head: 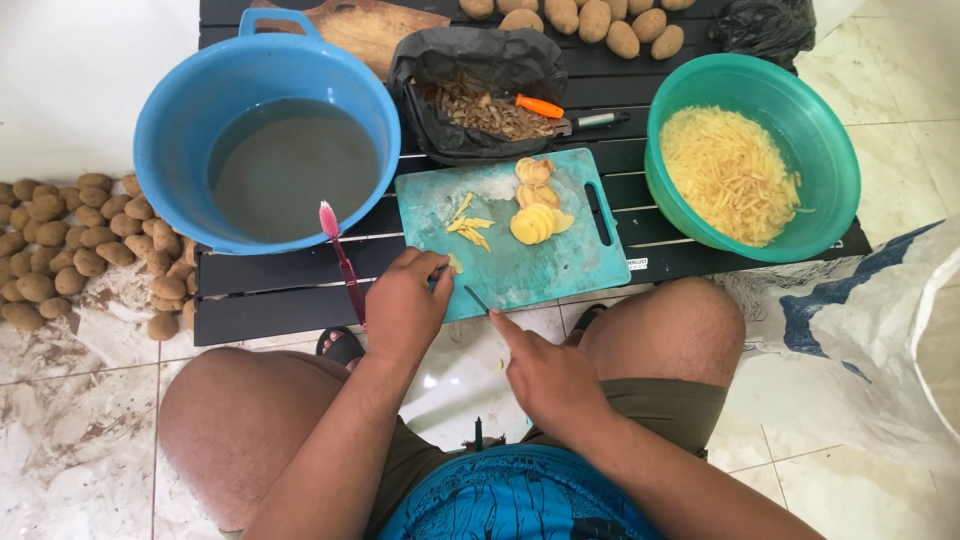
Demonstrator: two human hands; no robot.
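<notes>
Left hand (405, 300) curled on cutting board (520, 262) edge, lower centre; right hand (535, 372) apparently pinching knife (477, 298). Blade close to left fingers: slip risked a cut.

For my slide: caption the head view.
Both hands at a green cutting board holding sliced potato.

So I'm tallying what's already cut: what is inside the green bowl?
The green bowl holds a heap of pale yellow potato strips. The heap covers the bowl's bottom, so anything beneath it is hidden.
</notes>
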